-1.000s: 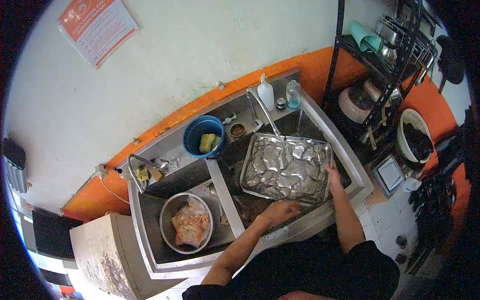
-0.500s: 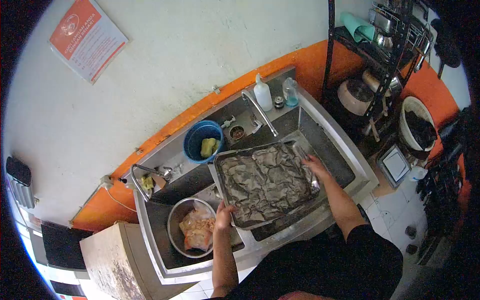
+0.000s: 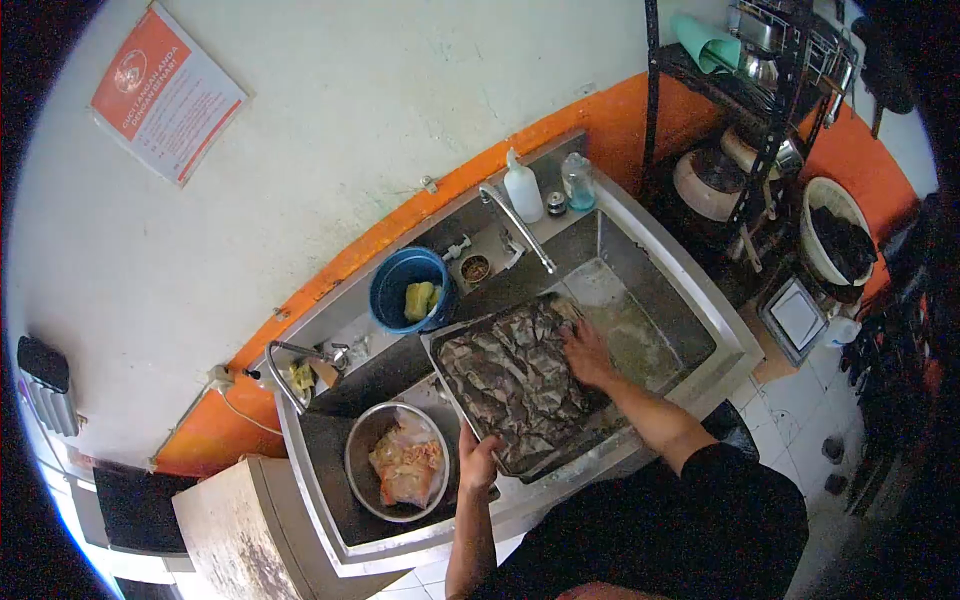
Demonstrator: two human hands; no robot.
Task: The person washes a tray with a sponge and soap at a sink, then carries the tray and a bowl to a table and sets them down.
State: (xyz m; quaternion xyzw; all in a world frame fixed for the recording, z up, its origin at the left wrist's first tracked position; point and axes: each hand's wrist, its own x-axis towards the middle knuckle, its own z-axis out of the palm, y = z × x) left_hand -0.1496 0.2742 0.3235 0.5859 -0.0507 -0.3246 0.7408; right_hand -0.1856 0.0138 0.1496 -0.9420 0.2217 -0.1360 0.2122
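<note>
my left hand [image 3: 478,462] grips the foil-lined tray [image 3: 510,385] at its edge, right hand [image 3: 587,352] pressed flat on the foil, over the sink [image 3: 660,290].

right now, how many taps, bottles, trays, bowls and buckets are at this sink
taps: 2
bottles: 2
foil-lined tray: 1
metal bowl: 1
blue bucket: 1
total: 7

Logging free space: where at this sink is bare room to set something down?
Bare: right basin floor between the foil-lined metal tray and its right wall. Crowded: left basin, filled by a round steel bowl; back ledge, with blue plastic bucket and two bottles.
</note>
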